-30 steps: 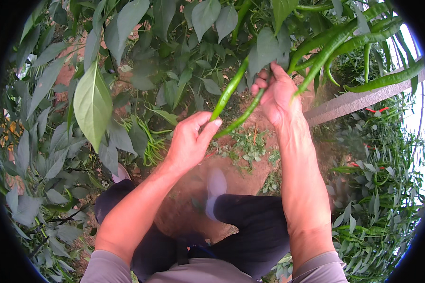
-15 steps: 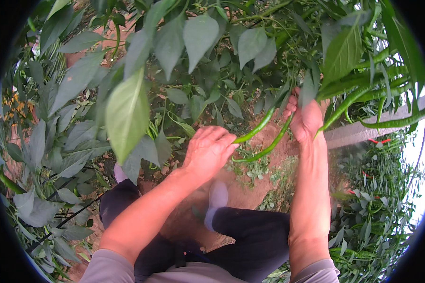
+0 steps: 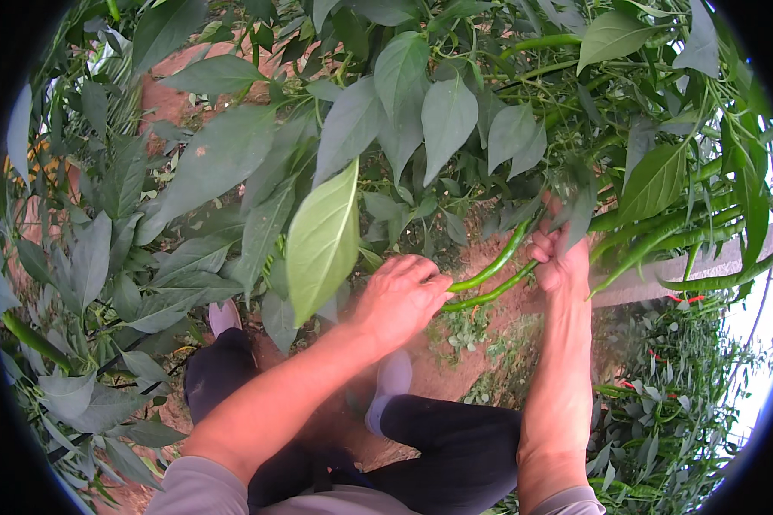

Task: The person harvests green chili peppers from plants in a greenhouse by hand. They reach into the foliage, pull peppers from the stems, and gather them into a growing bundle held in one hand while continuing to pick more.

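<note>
Two long, curved green chili peppers stretch between my hands. My left hand (image 3: 404, 296) is closed on the lower end of the upper chili pepper (image 3: 498, 262). The other chili pepper (image 3: 492, 293) reaches the same fingertips, and its tip is hidden there. My right hand (image 3: 563, 257) is closed at the stem ends of both, beneath the hanging leaves of the pepper plant (image 3: 451, 124). Leaves partly cover its fingers, so the exact grip on the stems cannot be made out. More green chili peppers (image 3: 648, 249) hang just right of this hand.
A broad pale-green leaf (image 3: 322, 245) hangs in front of my left forearm. A grey beam (image 3: 627, 287) runs behind the right-hand peppers. Further plants (image 3: 661, 412) with some red peppers grow at the right. Reddish soil (image 3: 343, 412) lies around my feet.
My left hand has moved slightly right and down, and the second pepper's tip, free before, now meets its fingers. My right hand has come down a little. The leaves have shifted rightward in view.
</note>
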{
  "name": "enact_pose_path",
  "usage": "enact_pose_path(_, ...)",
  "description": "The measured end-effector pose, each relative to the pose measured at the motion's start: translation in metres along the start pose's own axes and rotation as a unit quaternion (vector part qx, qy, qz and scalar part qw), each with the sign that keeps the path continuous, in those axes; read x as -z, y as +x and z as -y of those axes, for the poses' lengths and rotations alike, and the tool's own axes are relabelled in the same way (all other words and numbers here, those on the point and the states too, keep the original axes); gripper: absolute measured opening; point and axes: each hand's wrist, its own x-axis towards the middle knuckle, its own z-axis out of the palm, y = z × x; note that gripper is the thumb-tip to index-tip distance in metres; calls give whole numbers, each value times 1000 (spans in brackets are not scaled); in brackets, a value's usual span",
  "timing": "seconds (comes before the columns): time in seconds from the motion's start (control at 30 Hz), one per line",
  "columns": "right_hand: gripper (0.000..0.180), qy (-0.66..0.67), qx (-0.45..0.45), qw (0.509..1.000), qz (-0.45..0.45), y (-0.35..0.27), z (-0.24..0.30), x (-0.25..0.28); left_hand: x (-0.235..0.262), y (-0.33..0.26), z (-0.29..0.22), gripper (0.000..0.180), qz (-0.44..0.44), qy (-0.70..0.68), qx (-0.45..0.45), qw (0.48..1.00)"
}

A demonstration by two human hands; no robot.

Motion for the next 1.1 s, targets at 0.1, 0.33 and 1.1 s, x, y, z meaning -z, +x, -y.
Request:
enact_pose_path(0.1,38,10,19,998,59,-8,3,-10,1,-1,-1,17,32,-21,3,999)
enact_pose_path(0.33,25,50,71,996,-16,6,0,-10,-3,-7,-13,15,86,-73,-12,994)
enact_pose_path(1.1,41,-118,-51,987,99,-43,-58,-58,-6,2,-20,32,243,-445,375,776)
